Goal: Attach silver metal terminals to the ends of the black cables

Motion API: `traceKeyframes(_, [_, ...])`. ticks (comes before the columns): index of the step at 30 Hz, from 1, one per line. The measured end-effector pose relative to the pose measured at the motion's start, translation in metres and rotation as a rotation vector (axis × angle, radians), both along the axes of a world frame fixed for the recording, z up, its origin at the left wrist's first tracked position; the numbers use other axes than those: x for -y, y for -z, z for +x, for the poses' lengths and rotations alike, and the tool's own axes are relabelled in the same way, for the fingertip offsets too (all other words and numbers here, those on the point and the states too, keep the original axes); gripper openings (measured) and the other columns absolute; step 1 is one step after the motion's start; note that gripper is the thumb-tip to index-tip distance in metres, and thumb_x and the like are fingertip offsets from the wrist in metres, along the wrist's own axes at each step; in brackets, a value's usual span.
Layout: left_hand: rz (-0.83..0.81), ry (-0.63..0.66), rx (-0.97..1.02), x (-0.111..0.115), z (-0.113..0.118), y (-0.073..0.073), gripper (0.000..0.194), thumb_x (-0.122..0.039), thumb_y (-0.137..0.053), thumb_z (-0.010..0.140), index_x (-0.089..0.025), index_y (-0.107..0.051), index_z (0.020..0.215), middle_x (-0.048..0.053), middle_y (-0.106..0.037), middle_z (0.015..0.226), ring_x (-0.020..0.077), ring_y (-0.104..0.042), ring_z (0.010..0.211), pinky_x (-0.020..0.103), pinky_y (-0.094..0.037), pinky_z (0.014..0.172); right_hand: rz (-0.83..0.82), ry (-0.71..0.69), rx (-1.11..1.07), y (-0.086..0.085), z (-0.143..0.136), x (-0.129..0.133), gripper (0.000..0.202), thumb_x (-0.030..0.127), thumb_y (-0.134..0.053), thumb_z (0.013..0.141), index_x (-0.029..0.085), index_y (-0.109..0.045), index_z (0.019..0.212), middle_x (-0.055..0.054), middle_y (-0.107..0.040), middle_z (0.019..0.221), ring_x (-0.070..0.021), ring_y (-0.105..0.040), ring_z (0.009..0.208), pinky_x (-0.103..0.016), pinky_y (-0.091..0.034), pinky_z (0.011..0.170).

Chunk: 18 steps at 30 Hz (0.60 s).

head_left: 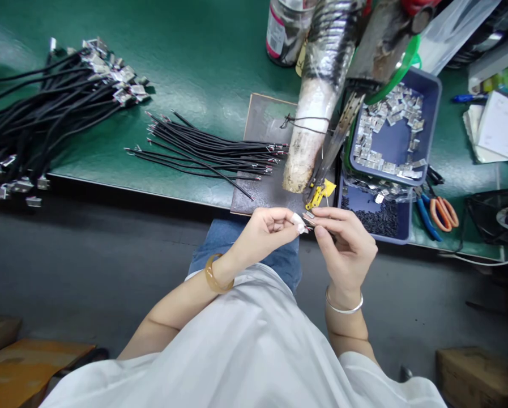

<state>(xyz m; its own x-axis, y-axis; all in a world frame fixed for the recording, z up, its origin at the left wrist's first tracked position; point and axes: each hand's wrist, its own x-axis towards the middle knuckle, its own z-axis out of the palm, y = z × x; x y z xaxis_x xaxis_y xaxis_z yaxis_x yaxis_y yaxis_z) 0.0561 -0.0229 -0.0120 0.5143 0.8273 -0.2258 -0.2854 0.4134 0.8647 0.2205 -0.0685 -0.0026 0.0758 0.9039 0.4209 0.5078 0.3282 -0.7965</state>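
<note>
My left hand is closed in a pinch, with white wrapping on a fingertip; whatever sits between those fingers is too small to name. Facing it, my right hand pinches a thin black cable, mostly hidden by the fingers. Tiny red wire ends show between the two hands, beside a small silvery metal piece at my right fingertips. Just beyond the hands is a yellow-tipped fixture. Loose black cables with stripped ends lie on the bench to the left.
A blue bin holds metal connector shells; a lower bin holds small black pieces. A wrapped post rises over a dark board. Orange-and-blue-handled pliers lie right. Bundled cables with connectors hang over the left edge.
</note>
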Motion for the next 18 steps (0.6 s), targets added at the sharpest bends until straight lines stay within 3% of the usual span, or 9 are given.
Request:
traceKeyframes(3, [0.015,0.047,-0.021,0.0006,-0.0017,-0.0004,0.019,-0.028,-0.076,0.078,-0.011,-0.068,0.075,-0.003,-0.054,0.061,0.0054,-0.041,0.053,0.019,-0.033,0.051,-0.093,-0.034,-0.058,0.002,0.0025,0.0003,0.02,0.012,-0.067,0.091,0.027,-0.076,0.101,-0.003,-0.074,0.106,-0.0191,-0.072,0.097,-0.038,-0.062,0.085])
traceKeyframes(10, [0.025,0.05,-0.026,-0.0009,-0.0056,0.0013,0.022,-0.032,-0.075,0.08,-0.012,-0.065,0.074,-0.004,-0.052,0.055,0.0062,-0.043,0.05,0.019,-0.035,0.049,0.044,-0.013,-0.012,0.0041,0.0024,0.0032,0.027,0.006,-0.072,0.084,0.028,-0.075,0.099,-0.002,-0.075,0.104,-0.0191,-0.072,0.096,-0.038,-0.062,0.085])
traceKeyframes(18, [0.179,0.026,-0.017,0.0002,-0.0052,-0.0002,0.016,-0.026,-0.075,0.082,-0.01,-0.078,0.078,0.003,-0.065,0.069,0.0079,-0.05,0.058,0.019,-0.04,0.052,-0.217,-0.133,-0.161,0.0019,0.0051,0.0037,0.005,0.017,-0.066,0.092,0.022,-0.067,0.09,-0.006,-0.07,0.116,-0.021,-0.073,0.105,-0.037,-0.061,0.093])
